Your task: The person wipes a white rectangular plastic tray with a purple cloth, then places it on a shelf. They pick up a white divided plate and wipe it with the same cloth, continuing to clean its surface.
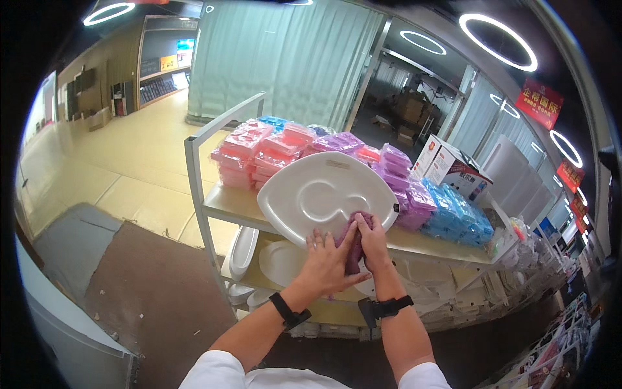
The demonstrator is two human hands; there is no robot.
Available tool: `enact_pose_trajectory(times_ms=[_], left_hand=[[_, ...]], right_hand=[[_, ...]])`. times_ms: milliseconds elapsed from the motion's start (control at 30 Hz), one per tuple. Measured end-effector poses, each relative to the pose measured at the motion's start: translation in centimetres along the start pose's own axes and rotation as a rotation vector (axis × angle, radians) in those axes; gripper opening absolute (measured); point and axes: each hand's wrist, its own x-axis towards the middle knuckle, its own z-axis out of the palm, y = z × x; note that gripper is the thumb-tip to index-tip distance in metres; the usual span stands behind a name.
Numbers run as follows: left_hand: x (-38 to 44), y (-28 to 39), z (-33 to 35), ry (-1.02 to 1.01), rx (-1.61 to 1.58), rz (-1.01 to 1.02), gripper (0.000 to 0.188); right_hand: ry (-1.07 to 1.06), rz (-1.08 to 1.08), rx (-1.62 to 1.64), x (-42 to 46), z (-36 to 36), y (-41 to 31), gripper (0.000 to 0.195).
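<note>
A glossy white plate with pointed ends and curved ridges is tilted towards me. It carries a pale label near its far edge and a small black tag at its right tip. My right hand grips a bunched purple cloth against the plate's near right part. Spread fingers of my left hand lie on the near rim, with the index finger touching the cloth. Whether that hand grips the rim is not plain. Black straps circle both wrists.
A metal-framed shelf rack stands before me. Behind the plate are bagged pink packs, purple packs and blue packs, with a printed carton at right. White dishes sit on the lower shelf.
</note>
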Motion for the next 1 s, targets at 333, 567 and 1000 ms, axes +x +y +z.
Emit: enact_pose_trajectory(times_ms=[333,567,1000], left_hand=[[1.1,-0.6,3.3,0.191,0.187,-0.037,0.070],[2.5,-1.0,0.5,0.131,-0.005,-0.200,0.061],[2.1,-6.3,-3.1,0.236,0.223,-0.207,0.047]], right_hand=[[-0.095,-0.403,-0.652,0.3,-4.2,-3.6,0.034],[0.057,-0.815,-0.671,-0.1,-3.1,1.7,0.022],[-0.025,-0.584,-1.177,-3.8,-1.7,-0.3,0.081]])
